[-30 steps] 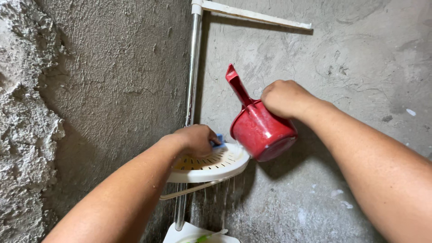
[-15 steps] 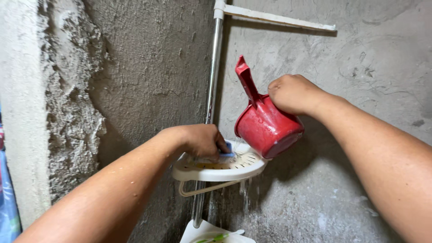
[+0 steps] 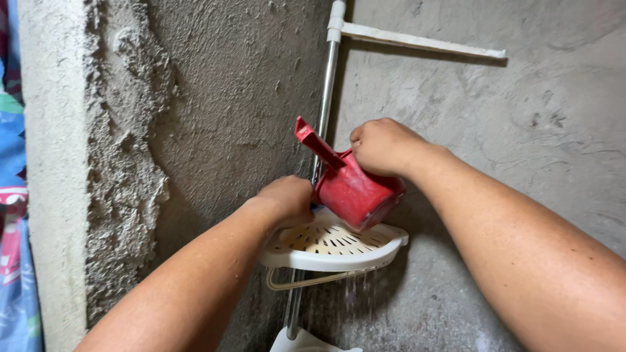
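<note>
My right hand (image 3: 381,146) grips the rim of a red plastic dipper (image 3: 352,192) with a long handle and tilts it over a white slotted corner shelf (image 3: 339,251). The shelf is fixed to a metal pole (image 3: 328,91) in the corner of two rough concrete walls. My left hand (image 3: 287,199) is curled at the back of the shelf, close to the pole and touching the dipper's side. The blue sponge it held a moment ago is hidden under its fingers. Water drips from below the shelf.
A white bar (image 3: 424,42) runs right from the top of the pole. A second white shelf (image 3: 313,342) shows at the bottom edge. A rough concrete wall edge (image 3: 59,176) and a blue patterned cloth (image 3: 10,195) lie at the left.
My right hand has brought the dipper lower and to the left, over the middle of the shelf. My left hand has slid back towards the pole, and the blue sponge is out of sight.
</note>
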